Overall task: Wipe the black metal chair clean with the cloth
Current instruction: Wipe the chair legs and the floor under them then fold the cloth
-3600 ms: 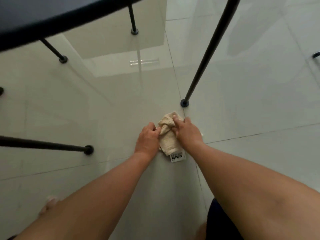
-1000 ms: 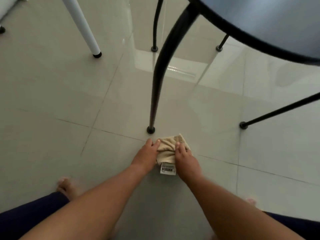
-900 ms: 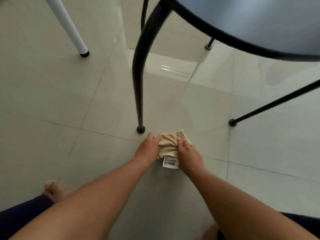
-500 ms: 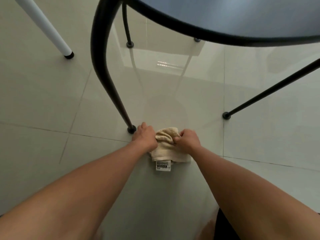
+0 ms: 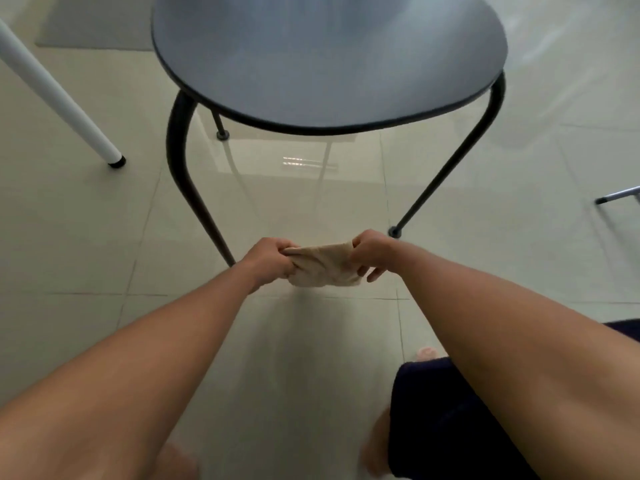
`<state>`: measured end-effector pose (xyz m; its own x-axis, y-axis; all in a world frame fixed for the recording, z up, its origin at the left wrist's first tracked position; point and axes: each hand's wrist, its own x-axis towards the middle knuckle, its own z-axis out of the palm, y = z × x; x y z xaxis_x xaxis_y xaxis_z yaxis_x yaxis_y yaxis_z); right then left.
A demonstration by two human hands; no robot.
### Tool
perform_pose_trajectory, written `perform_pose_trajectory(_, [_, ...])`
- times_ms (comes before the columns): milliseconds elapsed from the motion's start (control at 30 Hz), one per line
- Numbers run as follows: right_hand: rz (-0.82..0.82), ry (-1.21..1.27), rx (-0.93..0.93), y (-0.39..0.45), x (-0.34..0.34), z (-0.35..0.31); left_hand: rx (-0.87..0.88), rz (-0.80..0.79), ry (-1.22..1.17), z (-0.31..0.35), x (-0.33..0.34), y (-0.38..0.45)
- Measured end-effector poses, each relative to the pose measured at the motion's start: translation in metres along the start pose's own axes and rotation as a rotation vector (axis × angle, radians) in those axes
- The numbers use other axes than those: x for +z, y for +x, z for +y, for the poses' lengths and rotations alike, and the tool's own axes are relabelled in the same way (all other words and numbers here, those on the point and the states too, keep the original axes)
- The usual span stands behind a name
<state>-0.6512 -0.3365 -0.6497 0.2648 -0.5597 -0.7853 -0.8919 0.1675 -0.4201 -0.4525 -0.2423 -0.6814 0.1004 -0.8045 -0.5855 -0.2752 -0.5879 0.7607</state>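
Meanwhile both hands, left hand and right hand, grip the cloth stretched between them, off the chair; how much wiping remains cannot be told.

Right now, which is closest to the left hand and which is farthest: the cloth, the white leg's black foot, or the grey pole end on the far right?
Measured from the left hand:
1. Cloth: gripped by that hand, stretched across to the right hand.
2. White leg's black foot: up and to the left on the floor.
3. Grey pole end: far right edge.
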Motion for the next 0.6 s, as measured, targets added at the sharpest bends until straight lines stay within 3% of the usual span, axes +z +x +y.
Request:
perform_pose_trajectory(233, [-0.019,-0.137,-0.033,-0.102,-0.077,-0.012,0.130,-0.108,0.045,0.082,-0.006,-0.059])
perform_pose_trajectory(400, [-0.051,-0.155,-0.066,-0.166,-0.116,-0.016,0.122,-0.426,0.224,0.146,-0.016,-0.104])
perform_pose_trajectory(600, [-0.196,-0.073,-0.180,-0.226,-0.149,-0.033,0.208,-0.619,0.341,0.227,-0.039,-0.162])
